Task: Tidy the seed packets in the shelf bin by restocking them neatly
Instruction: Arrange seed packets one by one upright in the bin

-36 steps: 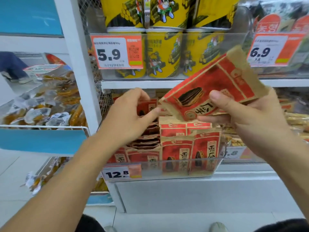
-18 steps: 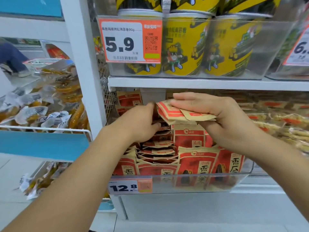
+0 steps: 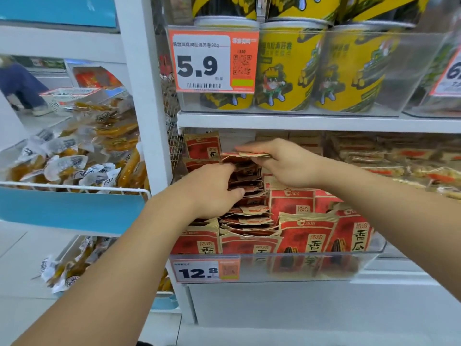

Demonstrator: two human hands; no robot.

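At frame centre, the right hand (image 3: pixel 282 163) pinches a flat red-and-tan paper seed packet (image 3: pixel 245 154) over the clear plastic shelf bin (image 3: pixel 299 267). The left hand (image 3: pixel 212 189) presses the leaning middle row (image 3: pixel 249 196), fingers curled. Front packets stand upright; the middle looks unsorted.

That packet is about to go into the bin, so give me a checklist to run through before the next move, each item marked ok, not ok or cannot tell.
1. Right hand has a firm hold on the flat seed packet: ok, pinched between thumb and fingers.
2. Left hand is parting the middle row of packets: cannot tell, its fingertips are hidden among them.
3. Packet is turned upright for slotting in: not ok, it lies flat, edge toward the camera.
4. Front packets stand upright behind the clear bin wall: ok.
5. Middle row is neat: not ok, its packets lean at mixed angles.
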